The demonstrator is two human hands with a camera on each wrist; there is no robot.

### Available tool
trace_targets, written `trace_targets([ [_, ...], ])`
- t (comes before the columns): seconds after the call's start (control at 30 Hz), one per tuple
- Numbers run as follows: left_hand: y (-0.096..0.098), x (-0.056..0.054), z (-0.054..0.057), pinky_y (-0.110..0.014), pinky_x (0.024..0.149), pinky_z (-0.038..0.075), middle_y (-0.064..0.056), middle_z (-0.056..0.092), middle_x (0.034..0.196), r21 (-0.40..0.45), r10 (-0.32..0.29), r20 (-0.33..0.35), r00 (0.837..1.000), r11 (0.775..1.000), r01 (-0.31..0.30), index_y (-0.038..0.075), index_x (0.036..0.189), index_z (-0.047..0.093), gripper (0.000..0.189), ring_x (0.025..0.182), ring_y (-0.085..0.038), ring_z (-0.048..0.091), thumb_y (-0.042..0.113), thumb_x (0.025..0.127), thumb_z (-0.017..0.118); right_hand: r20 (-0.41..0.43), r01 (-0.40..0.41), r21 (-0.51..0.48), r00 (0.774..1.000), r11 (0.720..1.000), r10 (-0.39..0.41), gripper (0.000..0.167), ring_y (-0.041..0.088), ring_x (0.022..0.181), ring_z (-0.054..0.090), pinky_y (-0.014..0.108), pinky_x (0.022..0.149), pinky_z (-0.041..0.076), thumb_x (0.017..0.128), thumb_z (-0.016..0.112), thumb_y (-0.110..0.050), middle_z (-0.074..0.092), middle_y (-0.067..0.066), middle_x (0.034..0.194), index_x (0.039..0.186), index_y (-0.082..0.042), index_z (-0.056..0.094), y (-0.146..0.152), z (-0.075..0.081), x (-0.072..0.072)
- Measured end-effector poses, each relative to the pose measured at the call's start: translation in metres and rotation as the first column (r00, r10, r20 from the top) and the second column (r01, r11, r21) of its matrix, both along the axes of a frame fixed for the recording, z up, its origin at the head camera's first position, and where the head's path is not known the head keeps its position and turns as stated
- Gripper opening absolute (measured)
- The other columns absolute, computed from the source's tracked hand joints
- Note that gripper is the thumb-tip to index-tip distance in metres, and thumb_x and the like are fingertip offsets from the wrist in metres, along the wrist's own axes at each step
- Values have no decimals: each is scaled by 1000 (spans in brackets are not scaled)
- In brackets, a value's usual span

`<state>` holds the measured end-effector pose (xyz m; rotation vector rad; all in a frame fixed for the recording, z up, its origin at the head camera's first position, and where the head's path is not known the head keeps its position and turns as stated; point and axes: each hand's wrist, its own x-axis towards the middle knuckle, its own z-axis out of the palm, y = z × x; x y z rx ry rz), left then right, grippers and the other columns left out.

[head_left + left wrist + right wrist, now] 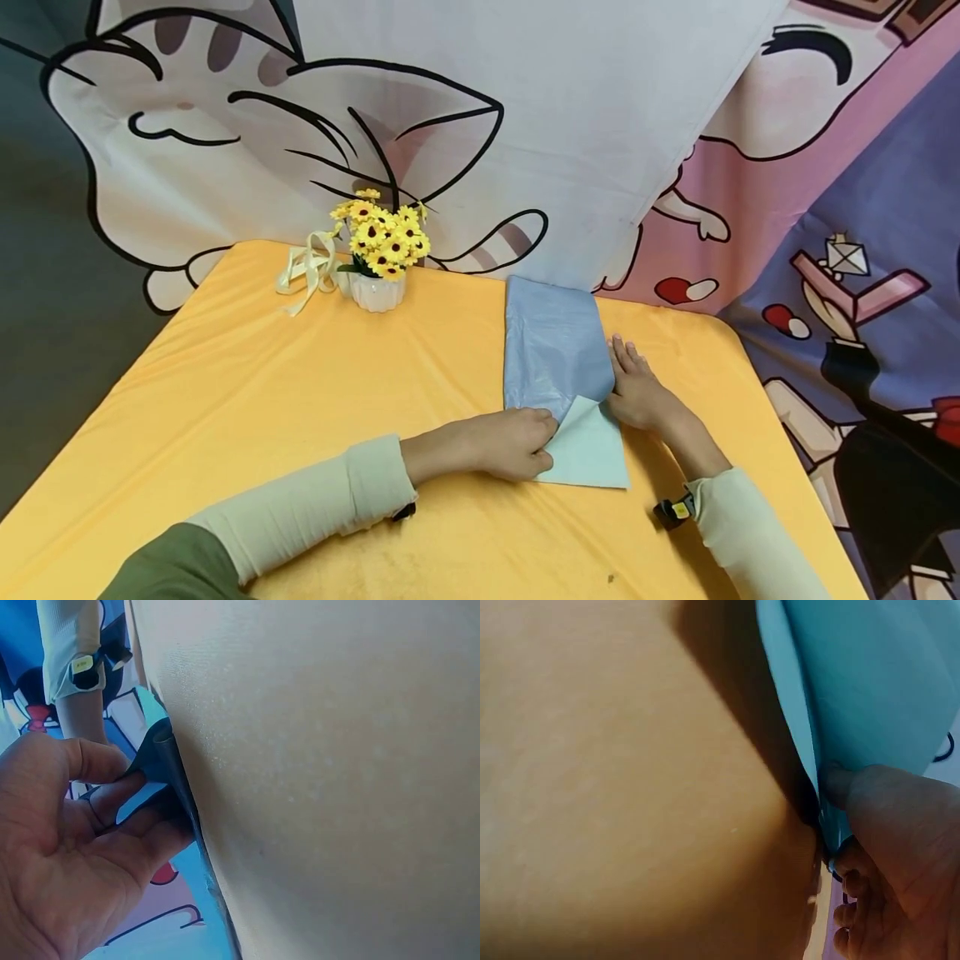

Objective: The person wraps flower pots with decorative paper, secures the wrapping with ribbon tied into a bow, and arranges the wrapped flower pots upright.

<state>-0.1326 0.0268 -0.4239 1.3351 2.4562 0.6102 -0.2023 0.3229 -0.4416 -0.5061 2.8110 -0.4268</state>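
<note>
A shiny, folded blue sheet (pixel 557 346) with a pale blue-green reverse side lies lengthwise on the table. Its near end shows a pale flap (pixel 591 454) with a slanting fold. My left hand (pixel 517 442) pinches the near left edge. In the left wrist view, thumb and fingers (pixel 161 844) close on a dark blue edge, which curls up there. At the right edge rests my right hand (pixel 637 392), its fingers stretched out past the sheet. The right wrist view shows its thumb against the pale side (pixel 877 690), with the fingers loosely bent beside the edge.
A white pot of yellow flowers (pixel 378 292) stands at the back of the table, a pale ribbon (pixel 309 271) to its left. Yellow cloth (pixel 337 375) covers the table. A cartoon-printed backdrop (pixel 600 125) hangs right behind the far edge.
</note>
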Motion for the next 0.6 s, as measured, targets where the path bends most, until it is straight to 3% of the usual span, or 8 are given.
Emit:
trace_targets([
  [0.1, -1, 0, 4, -20, 79, 45, 4, 53, 92, -1, 1, 13, 1000, 1000, -1, 10, 99, 62, 8, 84, -10, 47, 14, 105, 58, -2, -1, 50, 1000, 999, 1, 83, 61, 172, -4, 77, 138, 3, 111, 43, -27, -3, 37, 185, 174, 14, 8, -7, 6, 6],
  [0.3, -2, 0, 5, -20, 77, 42, 4, 51, 90, 15, -4, 43, 999, 1000, 3, 11, 96, 59, 11, 82, -9, 44, 13, 107, 57, 10, -13, 139, 1000, 990, 12, 76, 58, 173, -3, 76, 139, 8, 112, 38, -26, 1, 37, 185, 173, 13, 17, -12, 8, 12],
  [0.4, -2, -1, 3, -20, 77, 42, 4, 51, 91, 19, -6, 44, 999, 1000, 5, 11, 96, 58, 11, 82, -9, 44, 14, 107, 57, 34, -28, 134, 999, 991, 24, 74, 56, 174, -4, 74, 140, 7, 114, 37, -26, 4, 36, 185, 174, 11, 18, -15, 7, 13],
  [0.6, -5, -2, 3, -20, 76, 40, 4, 49, 89, 40, -7, 76, 997, 999, 4, 13, 91, 55, 17, 82, -10, 41, 13, 108, 56, -27, -109, 131, 993, 985, 114, 68, 57, 174, 9, 72, 141, 12, 117, 42, -25, 22, 31, 184, 175, 7, 25, -21, 7, 13],
])
